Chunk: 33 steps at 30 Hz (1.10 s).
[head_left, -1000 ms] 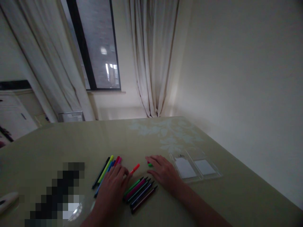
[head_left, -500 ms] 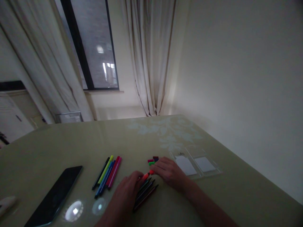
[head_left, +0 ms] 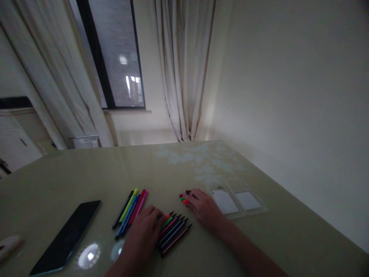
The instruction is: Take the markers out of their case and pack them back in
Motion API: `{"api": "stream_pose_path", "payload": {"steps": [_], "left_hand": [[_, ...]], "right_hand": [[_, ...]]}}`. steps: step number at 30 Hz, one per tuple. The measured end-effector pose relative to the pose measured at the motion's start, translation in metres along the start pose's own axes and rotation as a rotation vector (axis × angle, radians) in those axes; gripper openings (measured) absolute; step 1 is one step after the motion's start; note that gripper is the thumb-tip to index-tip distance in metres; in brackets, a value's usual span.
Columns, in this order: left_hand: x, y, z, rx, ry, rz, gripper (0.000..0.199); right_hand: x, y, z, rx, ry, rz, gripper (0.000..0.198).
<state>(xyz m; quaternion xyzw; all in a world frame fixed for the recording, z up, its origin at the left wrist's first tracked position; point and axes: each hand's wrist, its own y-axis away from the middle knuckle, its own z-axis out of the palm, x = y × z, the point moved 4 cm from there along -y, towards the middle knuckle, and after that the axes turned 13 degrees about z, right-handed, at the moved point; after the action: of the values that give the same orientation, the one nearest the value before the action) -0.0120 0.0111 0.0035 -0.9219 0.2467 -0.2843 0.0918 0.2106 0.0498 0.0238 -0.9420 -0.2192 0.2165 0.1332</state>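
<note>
My left hand (head_left: 148, 227) is closed around an orange marker (head_left: 168, 217), most of which its fingers hide. This marker lies along the left side of several uncapped markers (head_left: 175, 232), their dark tips pointing away and to the right. Beyond them, my right hand (head_left: 204, 207) has its fingertips closed on an orange cap (head_left: 186, 201). That cap is beside a small group of loose caps, among them a green cap (head_left: 182, 198) and a dark red one, partly covered by the fingers.
Several capped markers (head_left: 131, 211) lie left of my left hand. A black phone or tablet (head_left: 66, 238) lies farther left, with a white object (head_left: 8, 246) at the edge. Right of my right hand is a clear plastic case (head_left: 249, 209) with white inserts. A wall borders the table's right side.
My left hand has moved left and down, bringing the orange marker beside the uncapped ones. My right hand has shifted slightly with the orange cap, now apart from the marker, to the loose caps.
</note>
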Motion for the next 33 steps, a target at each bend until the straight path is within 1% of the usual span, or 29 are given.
{"api": "stream_pose_path", "payload": {"steps": [3,5,6,8,11,14,18,20,22,23,24,25,27,28,30,33], "left_hand": [[-0.013,0.001,-0.012,0.08,-0.142,-0.05,0.038],[-0.023,0.004,-0.021,0.132,-0.313,-0.121,0.038],[-0.026,0.006,-0.023,0.136,-0.399,-0.159,0.039],[-0.03,0.009,-0.026,0.106,-0.53,-0.207,0.041],[-0.029,0.01,-0.022,0.017,-0.587,-0.202,0.04],[-0.028,0.009,-0.019,-0.024,-0.559,-0.188,0.04],[-0.031,0.006,-0.018,-0.008,-0.471,-0.182,0.037],[-0.029,0.003,-0.016,0.025,-0.396,-0.12,0.033],[-0.022,-0.001,-0.012,0.067,-0.302,-0.017,0.027],[-0.016,-0.003,-0.01,0.094,-0.258,0.036,0.024],[-0.01,-0.004,-0.007,0.123,-0.217,0.083,0.022],[-0.004,-0.004,-0.005,0.149,-0.178,0.119,0.021],[0.007,-0.003,0.0,0.169,-0.089,0.146,0.024],[0.011,-0.003,0.002,0.161,-0.046,0.146,0.025],[0.018,-0.001,0.005,0.131,0.012,0.144,0.027],[0.022,0.001,0.006,0.114,0.033,0.137,0.03]], "right_hand": [[0.0,-0.001,0.005,-0.04,0.033,0.013,0.011],[0.002,-0.003,0.008,-0.039,0.061,0.024,0.007],[0.002,-0.005,0.009,-0.027,0.078,0.028,0.006],[0.002,-0.009,0.012,0.005,0.117,0.047,0.005],[0.003,-0.014,0.015,0.059,0.172,0.086,0.008],[0.004,-0.012,0.013,0.102,0.165,0.081,0.01],[0.001,-0.007,0.006,0.141,0.069,0.035,0.01],[-0.004,-0.004,0.003,0.15,0.01,-0.019,0.023],[-0.012,-0.002,0.001,0.157,-0.031,-0.089,0.039],[-0.016,-0.001,0.0,0.168,-0.046,-0.128,0.043],[-0.02,0.0,-0.001,0.178,-0.059,-0.167,0.041],[-0.023,0.002,-0.002,0.186,-0.071,-0.202,0.035],[-0.026,0.004,-0.003,0.195,-0.091,-0.256,0.022],[-0.027,0.005,-0.005,0.193,-0.092,-0.278,0.018],[-0.027,0.007,-0.008,0.187,-0.079,-0.322,0.018],[-0.026,0.008,-0.015,0.201,-0.086,-0.369,0.021]]}}
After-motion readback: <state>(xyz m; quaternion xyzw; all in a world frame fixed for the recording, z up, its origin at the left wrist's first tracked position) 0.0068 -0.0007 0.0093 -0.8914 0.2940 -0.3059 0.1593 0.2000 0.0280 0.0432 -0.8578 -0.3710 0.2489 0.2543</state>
